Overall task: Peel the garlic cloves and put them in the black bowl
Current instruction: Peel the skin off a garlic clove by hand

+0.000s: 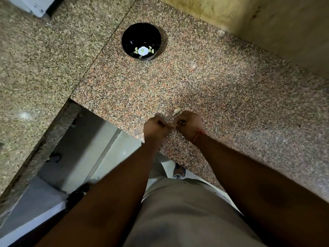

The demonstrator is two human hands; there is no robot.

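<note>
Nearest to us, our two forearms reach out over the near edge of the speckled pink-and-grey granite counter [231, 97], and our left hand [156, 126] and right hand [189, 123] meet just past that edge, both curled closed with their fingertips brought together. Between them we pinch a small pale garlic clove [173, 125], only a sliver of which shows; we judge we are working its skin loose, though how much skin remains is hidden by our fingers. A thin red thread bracelet [199, 135] circles our right wrist. Just beyond our right hand, touching or nearly touching its knuckles, a second pale whole garlic clove [176, 111] lies on the stone, its long axis running diagonally from near-left to far-right; our right hand is the nearer one to it. Farther out, well apart from both hands and a little to the left of them, stands the glossy black round bowl with a white flower and green leaves painted inside [141, 40]. It looks to hold no cloves yet. So the coming drop turns on a reach straight away from us and slightly leftward, which seems to favour our left hand. We can read no brand, label or writing anywhere.
</note>
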